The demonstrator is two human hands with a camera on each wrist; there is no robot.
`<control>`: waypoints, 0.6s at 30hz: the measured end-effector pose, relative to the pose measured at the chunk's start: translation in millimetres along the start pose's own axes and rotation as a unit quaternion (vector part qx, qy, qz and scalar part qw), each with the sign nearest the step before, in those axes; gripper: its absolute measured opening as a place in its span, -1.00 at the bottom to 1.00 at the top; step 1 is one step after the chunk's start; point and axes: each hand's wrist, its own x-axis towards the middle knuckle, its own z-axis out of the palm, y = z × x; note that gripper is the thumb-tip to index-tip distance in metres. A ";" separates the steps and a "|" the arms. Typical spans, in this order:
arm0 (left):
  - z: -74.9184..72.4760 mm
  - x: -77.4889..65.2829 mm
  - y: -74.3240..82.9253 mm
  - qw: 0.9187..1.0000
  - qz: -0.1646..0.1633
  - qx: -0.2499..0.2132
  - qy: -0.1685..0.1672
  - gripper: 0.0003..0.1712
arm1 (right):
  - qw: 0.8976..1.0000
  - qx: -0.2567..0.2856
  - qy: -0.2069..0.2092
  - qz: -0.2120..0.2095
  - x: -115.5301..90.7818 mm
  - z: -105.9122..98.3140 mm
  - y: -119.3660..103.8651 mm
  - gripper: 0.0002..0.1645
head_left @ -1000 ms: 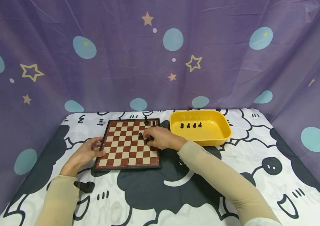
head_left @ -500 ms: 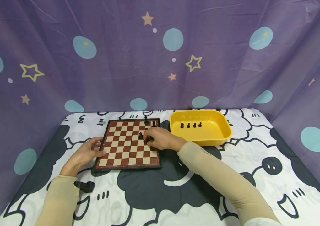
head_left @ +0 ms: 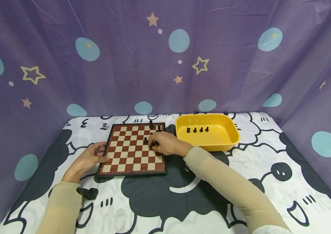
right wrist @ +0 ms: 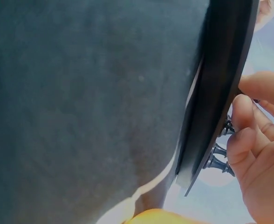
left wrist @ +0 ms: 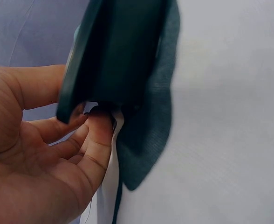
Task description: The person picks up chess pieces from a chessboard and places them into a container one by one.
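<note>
A red-and-cream chessboard (head_left: 121, 149) lies on the patterned cloth. My left hand (head_left: 86, 160) grips its left edge, thumb on top and fingers at the side and underside; the left wrist view shows the board's dark edge (left wrist: 113, 60) in that grip. My right hand (head_left: 169, 144) is over the board's right half, fingers pinching a small black chess piece (head_left: 152, 145) mostly hidden by them. Another black piece (head_left: 146, 141) stands just left of the fingertips. Toward the far right corner stand more black pieces (head_left: 151, 125), seen side-on in the right wrist view.
To the right of the board sits a yellow tray (head_left: 209, 147) with several small black chess pieces (head_left: 201, 129) in a row. A purple curtain (head_left: 165, 65) hangs behind the cloth-covered table (head_left: 270, 195). A black strap device (head_left: 88, 193) is on the left wrist.
The right fingertips have shifted very slightly over the same part of the board. The left hand, board and tray stay where they were.
</note>
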 end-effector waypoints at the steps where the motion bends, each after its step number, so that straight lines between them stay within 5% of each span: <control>1: 0.0 -0.2 0.2 1.000 0.000 0.001 0.000 -0.04 | 1.000 0.000 0.001 0.000 0.0 -0.3 -0.1 -0.74; 18: 0.0 0.2 -0.2 1.000 -0.005 0.005 0.001 -0.04 | 0.999 0.028 0.029 -0.009 -17.3 -18.5 -8.5 -0.73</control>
